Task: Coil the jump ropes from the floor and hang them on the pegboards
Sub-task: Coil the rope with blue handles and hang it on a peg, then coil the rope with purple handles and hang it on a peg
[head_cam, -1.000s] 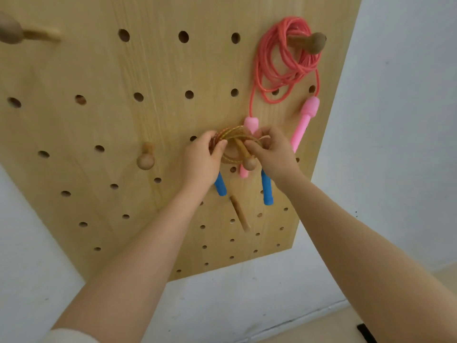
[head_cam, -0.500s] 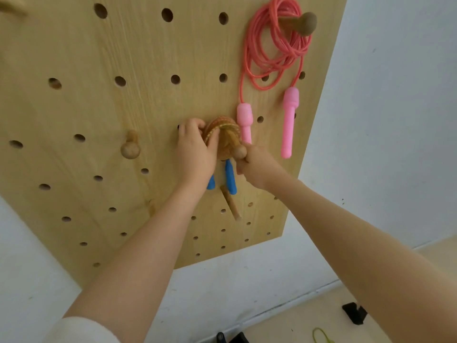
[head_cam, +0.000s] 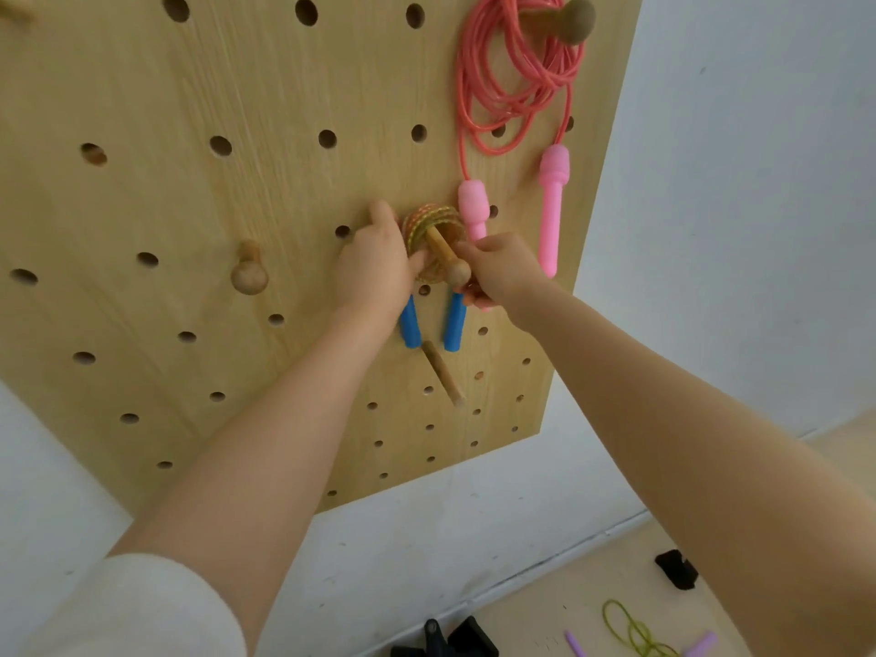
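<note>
A tan braided jump rope coil [head_cam: 433, 225] with two blue handles [head_cam: 454, 324] hangs around a knobbed wooden peg [head_cam: 450, 263] at the middle of the wooden pegboard [head_cam: 237, 111]. My left hand [head_cam: 374, 272] grips the coil's left side, with the thumb against the rope. Just right of the peg knob, my right hand [head_cam: 502, 272] pinches the rope above the right blue handle. A coiled pink jump rope [head_cam: 502, 87] hangs on the upper right peg [head_cam: 571, 21], and its pink handles [head_cam: 552, 206] dangle beside my right hand.
A free knobbed peg [head_cam: 249, 272] sticks out left of my hands, and a plain dowel [head_cam: 443, 372] below the blue handles. On the floor at lower right lie a yellow-green rope with purple handles [head_cam: 635, 633] and black objects [head_cam: 675, 569].
The tan coil went from in front of the peg knob to around the peg shaft. My right hand dropped below the knob. The view tilted down, showing the floor.
</note>
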{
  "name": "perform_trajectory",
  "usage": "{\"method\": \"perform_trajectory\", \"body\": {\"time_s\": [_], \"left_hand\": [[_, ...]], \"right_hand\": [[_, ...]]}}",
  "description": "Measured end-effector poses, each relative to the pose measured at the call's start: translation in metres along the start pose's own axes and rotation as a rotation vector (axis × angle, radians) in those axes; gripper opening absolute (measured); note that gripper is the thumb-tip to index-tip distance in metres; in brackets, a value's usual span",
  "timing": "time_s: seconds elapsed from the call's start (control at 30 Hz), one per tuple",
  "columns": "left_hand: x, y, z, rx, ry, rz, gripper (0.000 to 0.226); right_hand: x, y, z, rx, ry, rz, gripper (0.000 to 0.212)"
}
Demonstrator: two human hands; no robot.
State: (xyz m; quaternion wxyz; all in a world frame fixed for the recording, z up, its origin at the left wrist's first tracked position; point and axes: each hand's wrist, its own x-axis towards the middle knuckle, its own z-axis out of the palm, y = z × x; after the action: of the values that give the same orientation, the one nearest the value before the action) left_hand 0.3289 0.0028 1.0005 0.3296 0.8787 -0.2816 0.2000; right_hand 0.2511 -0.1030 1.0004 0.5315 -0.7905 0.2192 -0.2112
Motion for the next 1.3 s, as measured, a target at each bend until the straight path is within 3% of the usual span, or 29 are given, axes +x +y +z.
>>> {"method": "perform_trajectory", "body": {"time_s": [0.07, 0.2, 0.33, 0.53, 0.67, 0.73, 0.8, 0.97, 1.13, 1.3], "left_hand": [[-0.002, 0.004, 0.0, 0.012, -0.016, 0.029, 0.053], [-0.016, -0.008, 0.004, 0.07, 0.035, 0.117, 0.097], [-0.042, -0.015, 0.004, 0.012, -0.021, 0.168, 0.117], [-0.081, 0.007, 0.012, 0.005, 0.048, 0.258, 0.116], [-0.119, 0.043, 0.039, -0.035, 0.177, 0.504, 0.083], [-0.141, 0.068, 0.072, -0.073, 0.074, 0.591, 0.066], [-0.164, 0.095, 0.108, -0.099, -0.147, 0.595, 0.06], [-0.215, 0.144, 0.204, -0.081, -0.678, 0.255, 0.056], [-0.261, 0.169, 0.283, -0.13, -0.94, -0.042, 0.049], [-0.308, 0.16, 0.387, -0.159, -1.1, -0.115, 0.045]], "right_hand": [[-0.005, -0.001, -0.002, -0.051, -0.009, -0.012, 0.022], [-0.02, 0.005, -0.011, -0.239, 0.016, -0.089, 0.022], [-0.035, 0.023, -0.028, -0.121, 0.005, -0.112, 0.021], [-0.049, 0.057, -0.051, -0.145, -0.055, -0.063, 0.026], [-0.057, 0.086, -0.089, -0.167, -0.086, 0.001, 0.022], [-0.065, 0.114, -0.117, -0.181, -0.099, 0.073, 0.021], [-0.075, 0.147, -0.147, -0.211, -0.113, 0.153, 0.021], [-0.099, 0.24, -0.222, -0.293, -0.172, 0.32, 0.019], [-0.115, 0.347, -0.269, -0.334, -0.257, 0.486, 0.018], [-0.131, 0.482, -0.27, -0.373, -0.303, 0.627, 0.027]]}}
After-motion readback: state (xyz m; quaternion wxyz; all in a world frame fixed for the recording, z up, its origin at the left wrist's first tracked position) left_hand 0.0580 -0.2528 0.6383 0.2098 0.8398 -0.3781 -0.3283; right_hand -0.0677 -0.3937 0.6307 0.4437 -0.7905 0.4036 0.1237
